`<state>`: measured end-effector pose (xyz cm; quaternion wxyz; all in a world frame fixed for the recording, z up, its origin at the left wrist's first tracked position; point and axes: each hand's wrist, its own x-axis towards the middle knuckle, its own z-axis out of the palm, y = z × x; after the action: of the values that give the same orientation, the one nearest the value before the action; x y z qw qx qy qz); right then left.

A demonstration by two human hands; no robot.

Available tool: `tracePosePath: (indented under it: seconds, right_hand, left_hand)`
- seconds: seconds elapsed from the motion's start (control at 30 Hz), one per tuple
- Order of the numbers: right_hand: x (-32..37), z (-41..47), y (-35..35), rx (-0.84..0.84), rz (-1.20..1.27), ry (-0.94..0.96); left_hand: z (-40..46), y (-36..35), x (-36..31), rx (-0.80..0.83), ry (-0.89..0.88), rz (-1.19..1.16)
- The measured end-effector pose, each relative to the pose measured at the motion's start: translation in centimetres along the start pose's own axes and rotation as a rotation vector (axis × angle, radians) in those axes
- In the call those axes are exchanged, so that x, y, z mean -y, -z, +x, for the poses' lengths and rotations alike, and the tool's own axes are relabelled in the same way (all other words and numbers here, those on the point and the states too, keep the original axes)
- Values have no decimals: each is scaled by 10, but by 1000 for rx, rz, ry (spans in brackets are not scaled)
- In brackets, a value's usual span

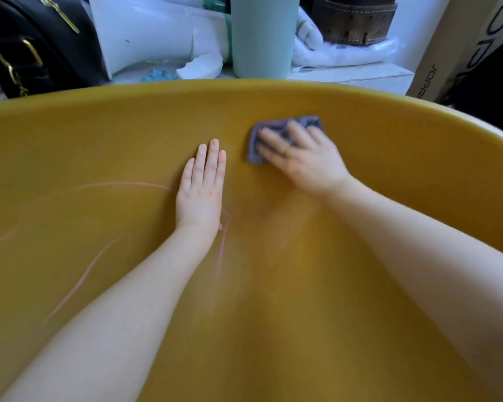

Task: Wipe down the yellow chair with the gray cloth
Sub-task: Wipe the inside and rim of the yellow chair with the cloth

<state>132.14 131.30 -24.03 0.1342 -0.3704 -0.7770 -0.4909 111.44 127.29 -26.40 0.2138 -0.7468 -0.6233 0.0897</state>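
Note:
The yellow chair (pixel 99 146) fills most of the view, its curved shell marked with several thin pink lines at the left and centre. A folded gray cloth (pixel 256 134) lies on the shell right of centre. My right hand (pixel 302 158), with a ring on one finger, presses flat on the cloth and looks blurred. My left hand (pixel 201 190) rests flat on the bare shell just left of the cloth, fingers together, holding nothing.
Behind the chair's rim stand a pale green cylinder (pixel 262 33), a black bag with gold hardware (pixel 26 44), white plastic pieces (pixel 145 33) and a brown leather belt roll (pixel 357 21). A cardboard box (pixel 447 53) leans at the far right.

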Motion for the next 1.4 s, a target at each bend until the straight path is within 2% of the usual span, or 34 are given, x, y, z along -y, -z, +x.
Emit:
tracePosePath:
  seconds: [0.1, 0.17, 0.33, 0.43, 0.53, 0.67, 0.77, 1.07, 1.2, 1.33, 1.4]
  right_hand:
    - [-1, 0, -8, -68, -35, -322]
    - [23, -2, -10, -72, 84, -422]
    - [96, -58, 4, 95, 385, -274]
    - [120, -87, 18, 191, 393, -202]
    - [78, -80, 20, 189, 253, -157]
    - [-1, -59, 26, 102, 54, -432]
    - [0, -59, 22, 91, 96, -507]
    - [108, -111, 30, 305, 369, -351]
    - [73, -104, 26, 271, 251, -197]
    - [8, -79, 23, 128, 65, -423]
    - [3, -71, 21, 105, 23, -520]
  left_hand:
    - [1, -2, -1, -3, 11, 19]
    - [1, -2, -1, 0, 10, 9]
    - [-2, -2, -1, 6, 11, -26]
    - [-5, 4, -4, 16, 40, -39]
    - [-7, 11, -16, -10, 21, -99]
    - [-12, 12, -43, 4, -136, -136]
    - [-14, 2, -56, 43, -167, -87]
    - [-12, -9, -61, 44, -136, -76]
    - [-13, -10, -61, 52, -135, -76]
    - [-11, -14, -60, 44, -144, -64]
    - [-10, -16, -59, 40, -157, -58]
